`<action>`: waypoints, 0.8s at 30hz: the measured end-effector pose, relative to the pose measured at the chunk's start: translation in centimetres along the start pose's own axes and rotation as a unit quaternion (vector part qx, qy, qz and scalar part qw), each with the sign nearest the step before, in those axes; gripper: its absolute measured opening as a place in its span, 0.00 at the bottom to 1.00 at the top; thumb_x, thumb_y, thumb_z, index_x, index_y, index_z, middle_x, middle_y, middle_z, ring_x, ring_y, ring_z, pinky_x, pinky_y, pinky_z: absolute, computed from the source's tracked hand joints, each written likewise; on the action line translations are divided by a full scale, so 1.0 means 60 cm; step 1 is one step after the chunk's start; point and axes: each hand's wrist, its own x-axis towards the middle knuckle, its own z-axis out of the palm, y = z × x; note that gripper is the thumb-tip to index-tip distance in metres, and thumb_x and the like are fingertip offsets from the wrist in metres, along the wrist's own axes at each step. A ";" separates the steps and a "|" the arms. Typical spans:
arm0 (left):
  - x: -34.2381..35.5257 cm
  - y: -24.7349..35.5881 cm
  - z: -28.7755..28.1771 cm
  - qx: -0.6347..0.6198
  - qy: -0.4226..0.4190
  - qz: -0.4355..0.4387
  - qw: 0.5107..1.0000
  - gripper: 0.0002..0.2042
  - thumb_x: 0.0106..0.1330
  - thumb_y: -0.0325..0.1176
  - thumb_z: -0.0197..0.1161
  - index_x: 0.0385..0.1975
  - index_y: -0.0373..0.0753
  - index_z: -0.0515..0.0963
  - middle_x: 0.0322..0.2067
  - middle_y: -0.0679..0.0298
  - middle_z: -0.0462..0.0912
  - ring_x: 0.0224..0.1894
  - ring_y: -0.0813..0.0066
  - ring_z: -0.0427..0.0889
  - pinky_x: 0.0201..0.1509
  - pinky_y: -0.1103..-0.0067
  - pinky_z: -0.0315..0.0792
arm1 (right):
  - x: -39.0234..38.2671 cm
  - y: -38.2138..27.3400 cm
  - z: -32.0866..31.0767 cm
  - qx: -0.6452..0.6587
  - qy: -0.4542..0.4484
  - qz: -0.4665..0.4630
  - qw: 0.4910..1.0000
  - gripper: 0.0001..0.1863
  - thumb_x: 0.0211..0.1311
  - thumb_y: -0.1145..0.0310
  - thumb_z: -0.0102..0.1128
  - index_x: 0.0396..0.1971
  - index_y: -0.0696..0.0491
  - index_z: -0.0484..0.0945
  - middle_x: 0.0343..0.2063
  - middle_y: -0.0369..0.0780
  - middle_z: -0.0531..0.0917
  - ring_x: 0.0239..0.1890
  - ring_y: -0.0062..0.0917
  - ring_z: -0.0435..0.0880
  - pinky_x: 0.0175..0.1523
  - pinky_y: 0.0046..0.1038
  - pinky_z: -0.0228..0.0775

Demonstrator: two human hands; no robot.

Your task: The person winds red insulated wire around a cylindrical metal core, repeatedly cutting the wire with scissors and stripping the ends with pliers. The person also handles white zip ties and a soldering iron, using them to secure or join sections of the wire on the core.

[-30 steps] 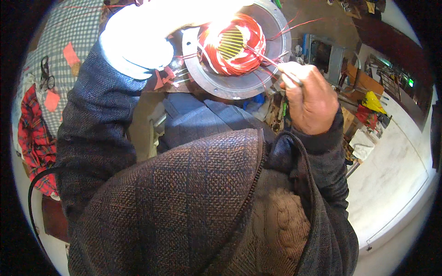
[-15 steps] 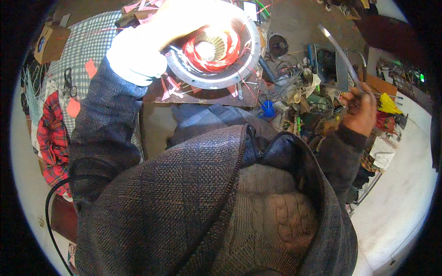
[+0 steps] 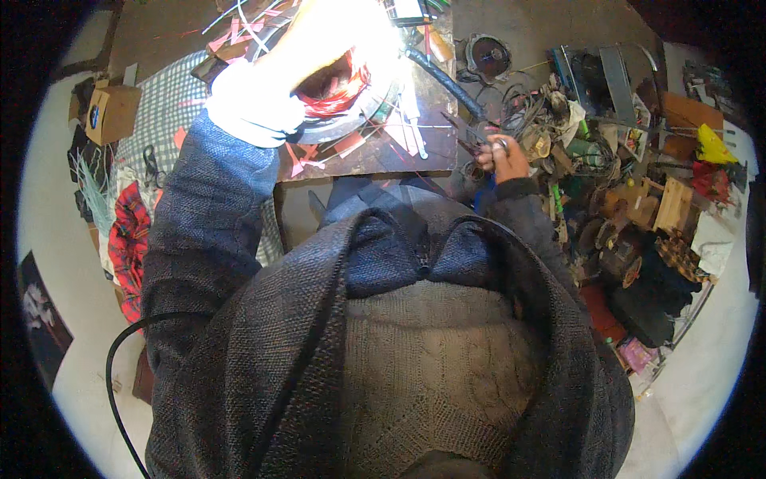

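Observation:
A motor stator (image 3: 323, 130) with red wire windings (image 3: 339, 94) sits on the dark work table (image 3: 359, 166), partly washed out by bright light. My left hand (image 3: 323, 40) reaches over its upper side, and glare hides the fingers. My right hand (image 3: 508, 160) is closed around the handles of dark scissors (image 3: 471, 137), just off the table's right edge. The blades are apart and point left toward the stator. A slim white tool (image 3: 416, 132) lies on the table between the stator and the scissors.
Pink paper pieces (image 3: 302, 157) and thin wires lie around the stator. A dark blue tube (image 3: 443, 80) runs along the table's right side. Tangled wire (image 3: 523, 108) and mixed parts cover the floor at right. On the left are a checked cloth (image 3: 171, 96) and a cardboard box (image 3: 112, 112).
My right hand has come left and inward from the far right, where it held up a long bright object. The view has shifted; my left hand stays over the stator.

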 end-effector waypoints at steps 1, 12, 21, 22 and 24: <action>0.003 0.008 -0.001 0.034 -0.016 -0.026 0.999 0.07 0.62 0.30 0.67 0.36 0.36 0.84 0.36 0.57 0.87 0.33 0.62 0.86 0.39 0.69 0.80 | 0.012 0.010 0.013 0.008 0.008 0.023 1.000 0.12 0.76 0.71 0.47 0.52 0.55 0.77 0.37 0.39 0.84 0.33 0.22 0.85 0.36 0.24 0.76; 0.012 0.099 -0.033 0.160 -0.035 0.050 0.985 0.08 0.69 0.30 0.59 0.41 0.37 0.85 0.40 0.58 0.85 0.44 0.59 0.84 0.51 0.68 0.78 | 0.151 0.204 0.107 -0.434 -0.080 -0.228 0.868 0.21 0.55 0.77 0.57 0.50 0.45 0.81 0.47 0.49 0.83 0.49 0.51 0.81 0.55 0.45 0.75; -0.005 0.059 -0.039 0.102 -0.072 0.046 0.991 0.07 0.72 0.26 0.59 0.44 0.36 0.82 0.40 0.59 0.84 0.42 0.64 0.84 0.47 0.71 0.78 | 0.150 0.102 0.119 -0.444 -0.113 -0.164 0.873 0.18 0.59 0.71 0.66 0.51 0.50 0.83 0.45 0.48 0.86 0.51 0.45 0.84 0.58 0.41 0.76; -0.005 0.052 -0.041 0.073 -0.076 0.011 0.994 0.09 0.72 0.30 0.60 0.48 0.36 0.82 0.44 0.59 0.84 0.47 0.62 0.82 0.53 0.70 0.76 | 0.148 0.039 0.118 -0.441 -0.087 -0.119 0.885 0.17 0.60 0.71 0.66 0.50 0.50 0.84 0.45 0.48 0.86 0.50 0.45 0.85 0.57 0.41 0.77; -0.004 0.042 -0.042 0.059 -0.086 -0.054 0.993 0.14 0.73 0.37 0.61 0.53 0.37 0.81 0.49 0.58 0.84 0.55 0.60 0.81 0.61 0.68 0.73 | 0.134 -0.105 0.115 -0.306 0.025 -0.232 0.923 0.14 0.62 0.72 0.67 0.48 0.53 0.85 0.40 0.47 0.87 0.44 0.41 0.87 0.53 0.35 0.78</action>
